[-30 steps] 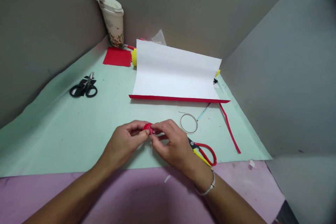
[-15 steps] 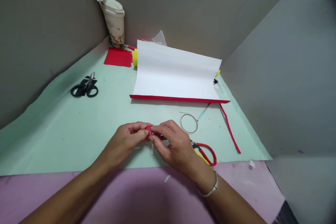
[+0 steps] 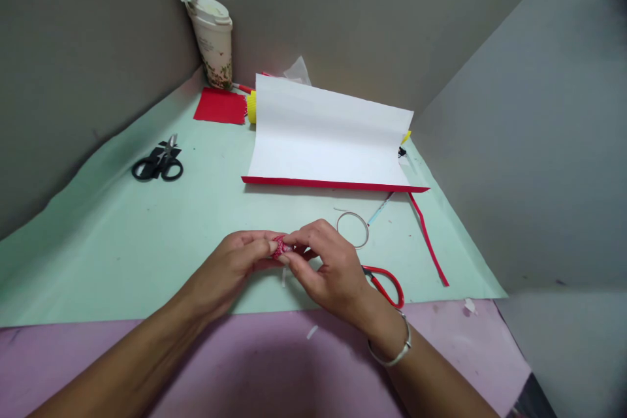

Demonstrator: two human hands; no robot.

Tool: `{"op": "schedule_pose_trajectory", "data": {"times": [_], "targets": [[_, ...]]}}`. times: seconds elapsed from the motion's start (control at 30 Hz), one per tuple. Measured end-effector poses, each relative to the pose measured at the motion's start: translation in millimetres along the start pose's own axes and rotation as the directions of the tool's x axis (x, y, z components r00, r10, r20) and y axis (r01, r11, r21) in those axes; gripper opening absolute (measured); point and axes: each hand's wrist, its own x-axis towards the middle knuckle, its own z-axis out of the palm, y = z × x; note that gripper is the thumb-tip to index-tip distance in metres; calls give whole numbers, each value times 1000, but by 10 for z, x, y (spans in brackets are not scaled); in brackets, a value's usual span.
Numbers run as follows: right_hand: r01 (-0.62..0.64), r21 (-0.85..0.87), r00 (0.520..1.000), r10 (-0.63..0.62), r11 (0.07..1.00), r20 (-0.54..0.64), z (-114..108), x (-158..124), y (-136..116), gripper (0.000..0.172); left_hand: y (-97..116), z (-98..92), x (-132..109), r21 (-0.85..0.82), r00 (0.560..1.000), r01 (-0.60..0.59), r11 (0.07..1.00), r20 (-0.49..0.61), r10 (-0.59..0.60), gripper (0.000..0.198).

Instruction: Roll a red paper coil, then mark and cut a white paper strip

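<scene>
Your left hand and right hand pinch the red patterned piece between their fingers above the counter.

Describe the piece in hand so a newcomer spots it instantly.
Find the big white sheet. Nearer the camera, the left hand and right hand pinch a small red piece, pale-speckled, unlike the plain red strip farther right.

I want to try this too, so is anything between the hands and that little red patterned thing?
No, nothing visible is in the way: the left hand and the right hand both hold the red patterned piece.
</scene>
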Motion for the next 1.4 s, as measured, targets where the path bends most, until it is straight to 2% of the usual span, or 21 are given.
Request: {"op": "schedule_pose_trajectory", "data": {"times": [0.17,0.4,0.63,0.93,1.2,1.4], "targets": [[-68,32,998,67,997,14,-46,29,-13,14,-10,7,5,-32,1000,31,999,4,-31,23],[-50,25,998,51,998,-27,-43,39,0,11,-10,16,-4,12,997,26,1000,-79,-25,23],[-27,-16,999,26,1000,-32,-23,25,40,12,10,32,-22,-20,999,11,1000,-51,-12,24],[-30,-19,1000,30,999,0,6,-7,61,14,29,45,-25,3,993,45,999,-109,-44,21],[7,-10,1000,-8,1000,-23,25,-3,72,13,4,35,-2,-27,994,42,999,-101,-45,20],[-40,-39,999,40,998,1,31,-25,122,26,-36,-22,28,-168,999,32,985,-16,-35,13]]}}
